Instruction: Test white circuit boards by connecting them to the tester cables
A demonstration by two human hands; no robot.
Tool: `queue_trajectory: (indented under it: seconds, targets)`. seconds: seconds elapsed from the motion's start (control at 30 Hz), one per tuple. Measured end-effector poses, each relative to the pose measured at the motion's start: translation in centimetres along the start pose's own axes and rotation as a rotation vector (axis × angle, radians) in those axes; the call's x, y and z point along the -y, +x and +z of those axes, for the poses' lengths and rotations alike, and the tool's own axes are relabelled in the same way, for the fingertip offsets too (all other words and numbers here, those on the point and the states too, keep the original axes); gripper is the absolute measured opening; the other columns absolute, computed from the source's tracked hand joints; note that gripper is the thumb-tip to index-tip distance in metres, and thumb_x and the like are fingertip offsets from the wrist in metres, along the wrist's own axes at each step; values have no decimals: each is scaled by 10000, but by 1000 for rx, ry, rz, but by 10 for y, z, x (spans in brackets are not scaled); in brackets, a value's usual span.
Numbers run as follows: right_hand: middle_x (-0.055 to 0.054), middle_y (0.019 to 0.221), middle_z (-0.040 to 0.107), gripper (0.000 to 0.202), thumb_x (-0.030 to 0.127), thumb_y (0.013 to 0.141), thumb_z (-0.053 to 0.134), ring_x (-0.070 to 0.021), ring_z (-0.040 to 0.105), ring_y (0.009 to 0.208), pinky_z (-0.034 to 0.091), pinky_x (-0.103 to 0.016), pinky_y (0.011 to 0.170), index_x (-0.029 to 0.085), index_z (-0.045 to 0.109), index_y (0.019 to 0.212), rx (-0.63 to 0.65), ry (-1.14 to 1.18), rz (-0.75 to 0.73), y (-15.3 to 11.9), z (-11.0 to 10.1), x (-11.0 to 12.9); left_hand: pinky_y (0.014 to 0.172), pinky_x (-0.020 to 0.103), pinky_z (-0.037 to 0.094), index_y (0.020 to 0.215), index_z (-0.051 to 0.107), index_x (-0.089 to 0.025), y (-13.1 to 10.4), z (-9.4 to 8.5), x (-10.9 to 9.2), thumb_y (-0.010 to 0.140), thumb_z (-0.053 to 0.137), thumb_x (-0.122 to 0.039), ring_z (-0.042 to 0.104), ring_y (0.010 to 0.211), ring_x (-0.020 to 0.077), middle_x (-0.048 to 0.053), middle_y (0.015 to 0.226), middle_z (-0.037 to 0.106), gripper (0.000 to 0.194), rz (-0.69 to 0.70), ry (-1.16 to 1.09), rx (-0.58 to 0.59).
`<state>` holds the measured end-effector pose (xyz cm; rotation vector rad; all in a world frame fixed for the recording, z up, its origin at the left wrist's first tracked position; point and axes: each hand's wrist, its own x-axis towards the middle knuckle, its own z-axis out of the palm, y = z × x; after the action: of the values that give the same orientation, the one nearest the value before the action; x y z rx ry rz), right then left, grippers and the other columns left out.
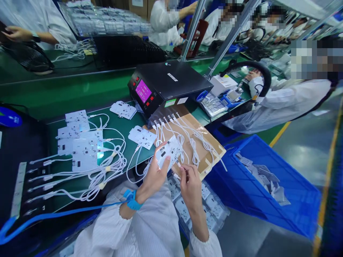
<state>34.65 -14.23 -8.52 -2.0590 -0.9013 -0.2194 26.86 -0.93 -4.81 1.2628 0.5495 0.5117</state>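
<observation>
**At the tester: one board held up, a cable end at its edge**

Just in front of the black tester box (166, 85), over the brown cardboard sheet (206, 157), the person holds a small white circuit board (169, 151) in the left hand (154, 176). The grip of this hand is closed on the board, thumb on the face and fingers behind, and the board is tilted toward the camera. The right hand (190, 185) is just below and beside it; its fingertips pinch narrowly on a small white plug at the board's lower edge. Whether the plug is already seated in the board I cannot tell, because the fingers cover it.

From the front of the tester a row of white cables (184, 137) runs out across the cardboard toward the hands. To the left of the tester, more white boards (80, 142) lie on the green surface (80, 92) with their own cables attached. A blue wrist strap (132, 201) is on the left wrist.

As I judge it, the step in hand is joining or separating cable and board. The next move calls for a steady left hand and a straight push or pull on the plug, without bending the thin cable.
</observation>
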Motion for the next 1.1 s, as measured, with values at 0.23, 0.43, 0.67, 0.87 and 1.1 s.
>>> queue_trajectory:
  seconds: [0.23,0.43,0.67,0.87,1.1]
  targets:
    - [-54,999,647,183,323,1073,533,-161,666,823,561,-309,761,200,662,1035,114,-21,61,-14,-4,-18,1363,466,211,1558,429,-317,-6,-5,4,1005,616,-510,298,1607,249,45,1691,391,616,-26,138,75]
    - [-82,1042,667,292,337,1105,437,-194,673,919,553,-330,819,194,690,1072,33,-188,21,-14,-12,-29,1261,498,418,1618,386,-270,-10,-28,-8,953,670,-533,365,1575,320,102,1698,376,770,-215,143,288]
    - [-108,1069,692,390,387,1116,393,-196,673,836,515,-314,703,178,721,1083,64,-333,15,-12,-10,-35,1027,397,562,1577,479,-324,-8,-78,-66,976,598,-572,678,1255,287,82,1417,681,661,-322,648,620]
    - [-83,1021,714,384,385,1112,419,-177,676,774,482,-286,632,175,738,1068,52,-424,-34,-9,-6,-39,900,370,575,1497,556,-268,45,-114,-123,981,576,-586,721,1124,294,99,1296,739,607,-114,845,306]
    - [-103,1047,719,257,324,1077,515,-195,684,809,527,-298,643,172,722,1080,10,-407,-195,-9,-12,-41,1182,494,421,1360,584,-89,181,-157,-129,963,704,-326,556,1367,315,203,1458,602,478,-115,1113,-346]
